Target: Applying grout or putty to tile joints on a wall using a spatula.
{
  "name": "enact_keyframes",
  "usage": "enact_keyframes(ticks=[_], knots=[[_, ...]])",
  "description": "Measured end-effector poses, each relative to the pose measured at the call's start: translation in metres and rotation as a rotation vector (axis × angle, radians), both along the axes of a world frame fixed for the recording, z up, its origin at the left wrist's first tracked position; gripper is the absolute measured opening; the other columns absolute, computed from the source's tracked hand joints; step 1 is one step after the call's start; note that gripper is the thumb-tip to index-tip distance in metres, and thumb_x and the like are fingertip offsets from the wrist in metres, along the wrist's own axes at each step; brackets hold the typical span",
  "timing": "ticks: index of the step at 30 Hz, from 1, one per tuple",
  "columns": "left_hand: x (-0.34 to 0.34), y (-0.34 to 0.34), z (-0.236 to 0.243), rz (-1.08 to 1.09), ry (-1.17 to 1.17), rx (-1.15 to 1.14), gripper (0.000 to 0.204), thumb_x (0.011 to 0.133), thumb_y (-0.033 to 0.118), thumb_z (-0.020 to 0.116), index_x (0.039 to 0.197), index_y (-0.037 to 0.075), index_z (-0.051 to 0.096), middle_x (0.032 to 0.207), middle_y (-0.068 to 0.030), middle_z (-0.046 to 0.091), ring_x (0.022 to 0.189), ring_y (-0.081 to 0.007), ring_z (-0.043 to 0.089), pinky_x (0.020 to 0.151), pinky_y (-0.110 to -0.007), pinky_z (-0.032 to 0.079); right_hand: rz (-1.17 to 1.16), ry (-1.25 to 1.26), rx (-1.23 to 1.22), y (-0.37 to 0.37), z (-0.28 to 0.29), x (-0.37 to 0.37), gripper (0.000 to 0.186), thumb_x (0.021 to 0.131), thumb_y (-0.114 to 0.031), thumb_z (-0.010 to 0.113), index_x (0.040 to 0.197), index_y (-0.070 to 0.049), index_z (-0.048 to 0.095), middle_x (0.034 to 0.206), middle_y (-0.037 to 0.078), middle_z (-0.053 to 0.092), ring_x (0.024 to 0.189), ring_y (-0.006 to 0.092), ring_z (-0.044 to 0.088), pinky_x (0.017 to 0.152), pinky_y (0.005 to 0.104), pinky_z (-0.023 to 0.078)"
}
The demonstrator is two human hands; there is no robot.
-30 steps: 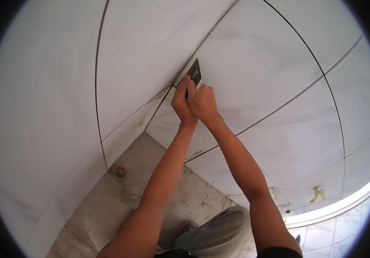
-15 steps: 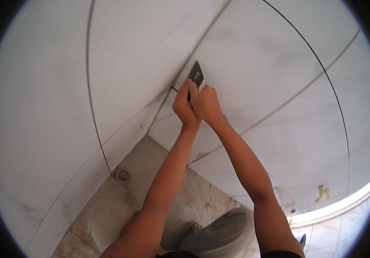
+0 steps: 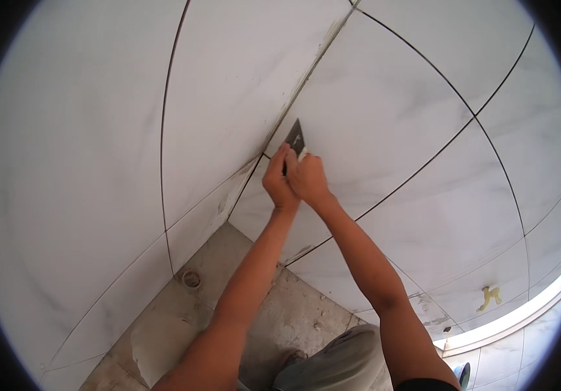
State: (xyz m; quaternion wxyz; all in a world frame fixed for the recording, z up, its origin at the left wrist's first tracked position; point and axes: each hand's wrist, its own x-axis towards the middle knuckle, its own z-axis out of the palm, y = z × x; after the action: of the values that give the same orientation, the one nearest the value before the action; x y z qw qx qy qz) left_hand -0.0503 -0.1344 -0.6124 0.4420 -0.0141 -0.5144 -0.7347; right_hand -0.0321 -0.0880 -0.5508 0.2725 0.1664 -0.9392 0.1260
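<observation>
A small metal scraper (image 3: 295, 136) with a dark flat blade points up into the corner joint (image 3: 306, 72) between two white tiled walls. My left hand (image 3: 278, 182) and my right hand (image 3: 308, 178) are clasped together around its handle, which is hidden inside my fingers. The blade tip lies on the grout line of the corner. Both forearms rise from the lower edge toward the corner.
White marble-look wall tiles (image 3: 384, 111) with dark joints fill the view. Below is a bare grey cement floor (image 3: 228, 313) with a round drain (image 3: 191, 278). A yellow fitting (image 3: 491, 296) sits low on the right wall. My grey-trousered knee (image 3: 339, 362) is at the bottom.
Both hands have stayed clasped on the scraper at the corner joint. The view has shifted slightly, with little other visible movement.
</observation>
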Motion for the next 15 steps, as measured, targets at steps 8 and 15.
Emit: enact_keyframes(ticks=[8, 15], knots=[[0.02, 0.011, 0.005, -0.061, 0.018, 0.034, 0.026, 0.089, 0.011, 0.068, 0.113, -0.002, 0.068, 0.112, -0.0161, 0.071, 0.104, -0.0282, 0.069, 0.09, -0.034, 0.053, -0.062, -0.054, 0.019, -0.006, 0.013, 0.008, 0.042, 0.098, -0.029, 0.049, 0.081, 0.006, 0.067, 0.075, 0.032, 0.064, 0.071, 0.0506, 0.063, 0.068, 0.0546, 0.053], [0.0, 0.008, 0.012, -0.095, 0.0, 0.136, 0.026, 0.089, 0.007, 0.066, 0.114, -0.001, 0.069, 0.116, -0.0167, 0.071, 0.107, -0.0302, 0.069, 0.092, -0.036, 0.054, -0.228, -0.134, -0.066, -0.011, 0.016, -0.007, 0.04, 0.1, -0.03, 0.045, 0.085, -0.002, 0.069, 0.079, 0.029, 0.067, 0.074, 0.0493, 0.066, 0.067, 0.054, 0.054]])
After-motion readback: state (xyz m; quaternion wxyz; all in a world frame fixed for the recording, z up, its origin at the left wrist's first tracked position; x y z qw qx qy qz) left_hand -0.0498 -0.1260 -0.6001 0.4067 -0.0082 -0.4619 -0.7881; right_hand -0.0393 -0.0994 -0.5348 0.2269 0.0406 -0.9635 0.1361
